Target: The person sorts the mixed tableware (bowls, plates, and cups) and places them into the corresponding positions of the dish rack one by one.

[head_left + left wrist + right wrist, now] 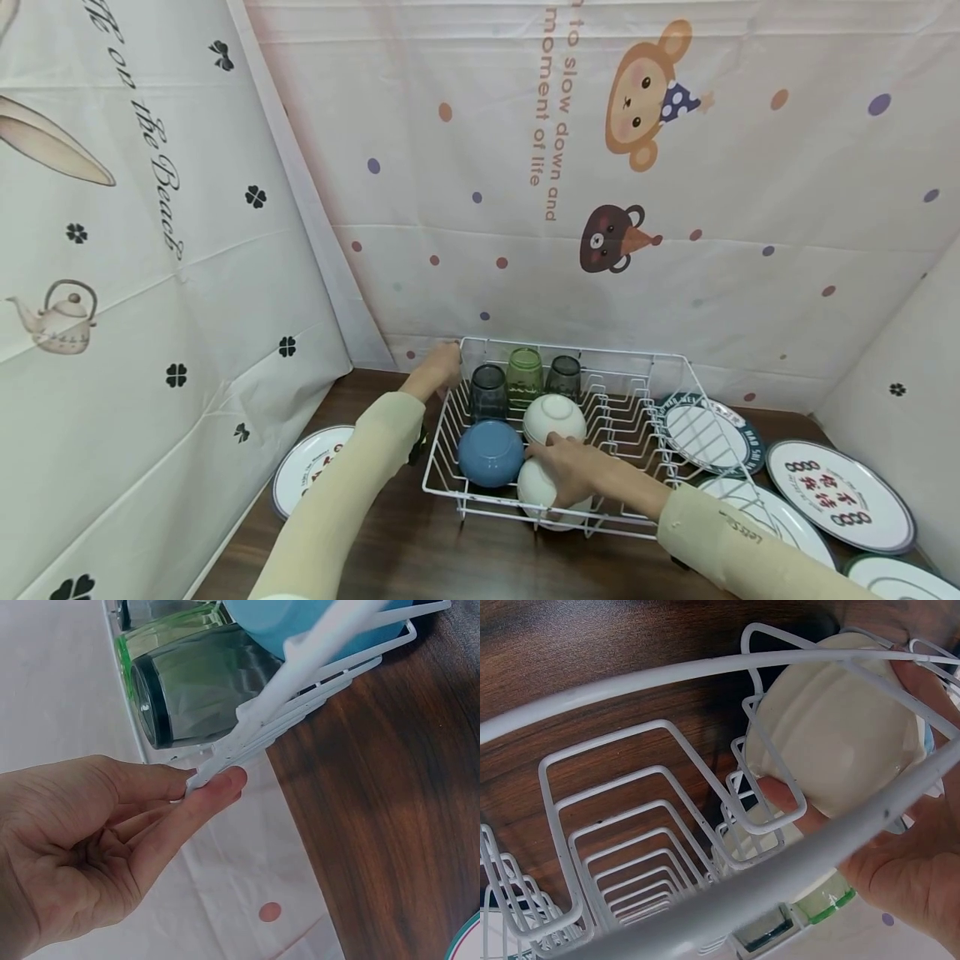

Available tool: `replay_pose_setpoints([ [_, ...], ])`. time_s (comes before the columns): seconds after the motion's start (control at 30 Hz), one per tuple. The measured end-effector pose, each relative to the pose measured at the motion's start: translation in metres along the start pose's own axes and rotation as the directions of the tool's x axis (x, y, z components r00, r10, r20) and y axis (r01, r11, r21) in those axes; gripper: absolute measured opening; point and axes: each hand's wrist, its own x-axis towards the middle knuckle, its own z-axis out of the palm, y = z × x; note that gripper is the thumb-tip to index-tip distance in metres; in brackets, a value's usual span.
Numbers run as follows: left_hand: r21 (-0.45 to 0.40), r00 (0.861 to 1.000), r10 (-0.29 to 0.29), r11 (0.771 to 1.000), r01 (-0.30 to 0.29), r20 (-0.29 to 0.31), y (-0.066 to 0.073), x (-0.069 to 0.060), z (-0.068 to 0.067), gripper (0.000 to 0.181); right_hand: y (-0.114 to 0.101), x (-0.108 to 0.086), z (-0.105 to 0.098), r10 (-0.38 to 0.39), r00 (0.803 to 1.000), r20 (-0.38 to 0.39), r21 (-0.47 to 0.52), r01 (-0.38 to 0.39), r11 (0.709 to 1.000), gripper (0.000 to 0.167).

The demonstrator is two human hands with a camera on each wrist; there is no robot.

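A white wire dish rack (630, 357) holds two dark glasses (488, 392), a green glass (524, 377), a blue bowl (491, 453) and two white bowls (555, 418). My left hand (441, 368) pinches the rack's back left corner; in the left wrist view the thumb and fingers of that hand (112, 832) close on the white wire (247, 727). My right hand (566, 467) grips the front white bowl (536, 492) inside the rack. From the right wrist view, the fingers and thumb of the right hand (907, 862) lie around this bowl (832, 735).
Several plates (840, 496) lie to the right of the rack, one partly behind its right end. Another plate (307, 467) lies at the left, partly covered by the left sleeve. A printed cloth (465, 167) hangs behind the brown table (420, 558).
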Motion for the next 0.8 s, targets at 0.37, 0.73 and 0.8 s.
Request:
replay_pose_setpoints([
  [0.37,0.009,1.000,0.016,1.000,-0.016,-0.004,-0.0016,0.0007,0.0005,0.043,-0.0009,-0.0026,-0.0030,-0.007,1.000,0.014,0.001,0.007,1.000,0.078],
  [0.73,-0.001,1.000,0.007,1.000,-0.008,-0.018,-0.0029,0.0052,0.0009,0.039,0.0010,-0.0063,-0.0023,-0.028,1.000,-0.014,-0.031,0.028,0.999,0.077],
  [0.8,-0.002,1.000,0.006,1.000,-0.007,-0.018,-0.0033,0.0066,0.0018,0.039,0.0008,-0.0074,-0.0019,-0.023,1.000,-0.015,-0.032,0.022,0.999,0.078],
])
